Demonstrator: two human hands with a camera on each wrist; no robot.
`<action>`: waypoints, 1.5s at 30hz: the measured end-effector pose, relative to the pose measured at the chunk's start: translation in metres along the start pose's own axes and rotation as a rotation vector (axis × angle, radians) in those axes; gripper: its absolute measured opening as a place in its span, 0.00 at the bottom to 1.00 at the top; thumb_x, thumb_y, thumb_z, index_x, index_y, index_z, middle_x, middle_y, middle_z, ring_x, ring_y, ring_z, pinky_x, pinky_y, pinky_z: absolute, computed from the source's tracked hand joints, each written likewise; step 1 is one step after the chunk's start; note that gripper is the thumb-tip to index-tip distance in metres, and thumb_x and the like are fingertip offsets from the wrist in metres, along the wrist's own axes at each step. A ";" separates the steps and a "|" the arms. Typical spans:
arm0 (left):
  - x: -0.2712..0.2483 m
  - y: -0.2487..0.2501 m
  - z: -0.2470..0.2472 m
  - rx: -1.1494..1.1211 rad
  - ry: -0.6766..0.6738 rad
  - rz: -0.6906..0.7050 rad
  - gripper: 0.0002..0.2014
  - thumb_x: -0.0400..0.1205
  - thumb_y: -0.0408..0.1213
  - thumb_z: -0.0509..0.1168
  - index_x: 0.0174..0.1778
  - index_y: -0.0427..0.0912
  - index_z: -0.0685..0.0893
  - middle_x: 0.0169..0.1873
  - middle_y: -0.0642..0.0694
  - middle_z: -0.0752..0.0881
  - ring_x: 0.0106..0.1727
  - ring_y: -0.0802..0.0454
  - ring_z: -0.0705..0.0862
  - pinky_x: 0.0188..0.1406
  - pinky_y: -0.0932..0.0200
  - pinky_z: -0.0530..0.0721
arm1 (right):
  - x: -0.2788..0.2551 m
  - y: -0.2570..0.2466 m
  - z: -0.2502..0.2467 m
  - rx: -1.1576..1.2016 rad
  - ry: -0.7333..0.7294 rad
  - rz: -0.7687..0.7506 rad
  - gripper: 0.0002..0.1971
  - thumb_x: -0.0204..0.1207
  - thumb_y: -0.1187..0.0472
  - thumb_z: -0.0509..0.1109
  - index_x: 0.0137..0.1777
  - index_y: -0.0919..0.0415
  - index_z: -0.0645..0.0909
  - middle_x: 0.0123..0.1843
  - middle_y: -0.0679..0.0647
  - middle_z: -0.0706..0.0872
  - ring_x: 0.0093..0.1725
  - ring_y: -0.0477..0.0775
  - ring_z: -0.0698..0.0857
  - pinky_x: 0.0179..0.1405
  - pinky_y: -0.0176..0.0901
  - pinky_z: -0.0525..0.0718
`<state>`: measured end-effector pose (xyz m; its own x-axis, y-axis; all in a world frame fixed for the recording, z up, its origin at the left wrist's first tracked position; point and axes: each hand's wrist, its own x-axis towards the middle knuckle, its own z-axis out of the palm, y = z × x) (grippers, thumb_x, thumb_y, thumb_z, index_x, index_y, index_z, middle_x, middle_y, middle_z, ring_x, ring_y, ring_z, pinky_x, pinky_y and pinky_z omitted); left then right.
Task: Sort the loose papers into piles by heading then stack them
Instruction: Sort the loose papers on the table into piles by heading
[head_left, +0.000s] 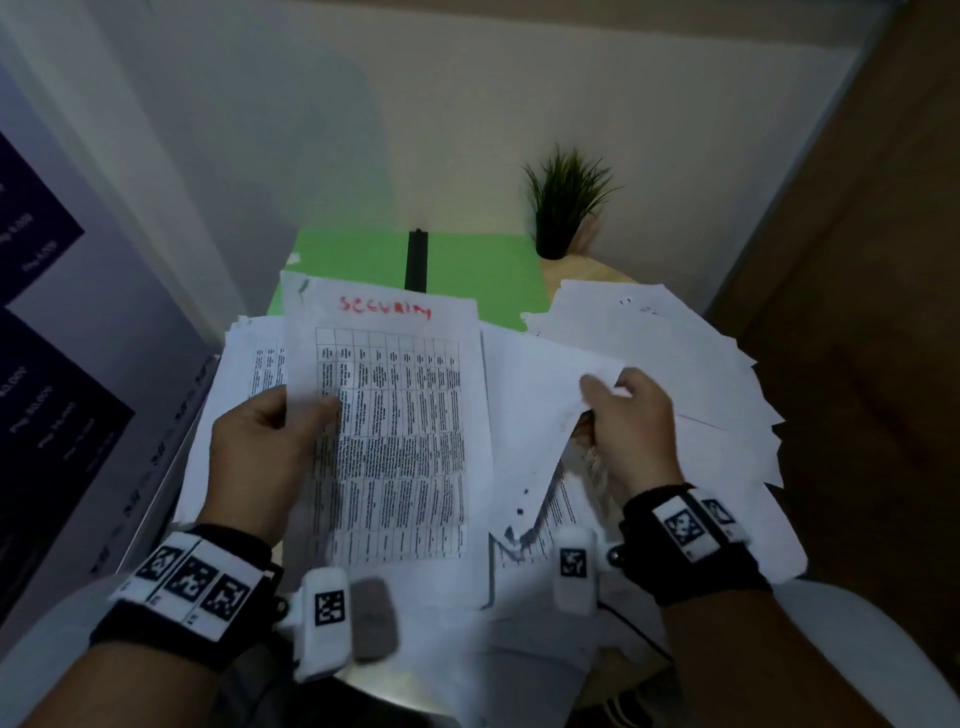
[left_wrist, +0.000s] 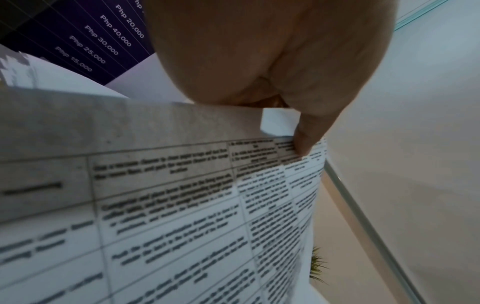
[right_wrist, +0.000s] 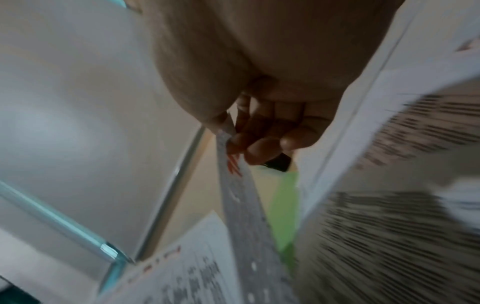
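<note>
My left hand (head_left: 291, 415) grips the left edge of a printed table sheet (head_left: 395, 436) headed "SECURITY" in red, held up over the desk; its thumb (left_wrist: 303, 142) presses on the sheet (left_wrist: 168, 205) in the left wrist view. My right hand (head_left: 618, 400) pinches the corner of a blank-backed sheet (head_left: 530, 395), lifted and curling up. In the right wrist view its fingers (right_wrist: 259, 148) nip that sheet (right_wrist: 241, 205) seen edge on, with red writing near the grip. More printed papers (head_left: 260, 364) lie under the left sheet. A fanned pile of white sheets (head_left: 675, 364) spreads on the right.
A green mat (head_left: 467, 270) with a black bar (head_left: 417, 260) lies at the back of the desk. A potted plant (head_left: 563, 208) stands at the back right. A dark price poster (head_left: 31, 374) fills the left wall. Wooden floor (head_left: 857, 364) lies to the right.
</note>
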<state>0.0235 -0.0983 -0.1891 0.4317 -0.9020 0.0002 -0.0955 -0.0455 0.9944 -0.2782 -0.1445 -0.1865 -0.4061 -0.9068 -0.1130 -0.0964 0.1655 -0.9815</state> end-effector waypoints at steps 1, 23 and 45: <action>-0.001 0.002 0.002 -0.033 0.005 0.014 0.03 0.80 0.35 0.76 0.48 0.45 0.94 0.44 0.47 0.95 0.51 0.44 0.92 0.57 0.44 0.88 | -0.005 -0.018 -0.008 0.051 0.018 -0.028 0.05 0.81 0.63 0.73 0.48 0.53 0.80 0.24 0.50 0.84 0.23 0.53 0.81 0.31 0.50 0.82; -0.022 0.017 0.020 -0.110 -0.160 0.097 0.12 0.83 0.24 0.69 0.52 0.47 0.89 0.45 0.59 0.94 0.48 0.64 0.92 0.44 0.71 0.86 | -0.066 -0.114 -0.046 -0.319 -0.255 -0.906 0.18 0.74 0.68 0.82 0.51 0.40 0.91 0.63 0.40 0.77 0.67 0.49 0.81 0.68 0.42 0.80; -0.044 0.021 0.039 -0.030 -0.266 0.024 0.04 0.79 0.30 0.75 0.44 0.44 0.91 0.39 0.52 0.95 0.41 0.56 0.92 0.39 0.63 0.90 | -0.033 -0.087 -0.039 -0.090 -0.094 -0.598 0.09 0.81 0.66 0.76 0.52 0.49 0.90 0.49 0.41 0.92 0.47 0.42 0.90 0.48 0.37 0.88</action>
<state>-0.0329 -0.0763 -0.1726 0.1781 -0.9840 0.0001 -0.0746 -0.0134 0.9971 -0.2924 -0.1140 -0.0917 -0.1763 -0.8822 0.4367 -0.3612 -0.3547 -0.8624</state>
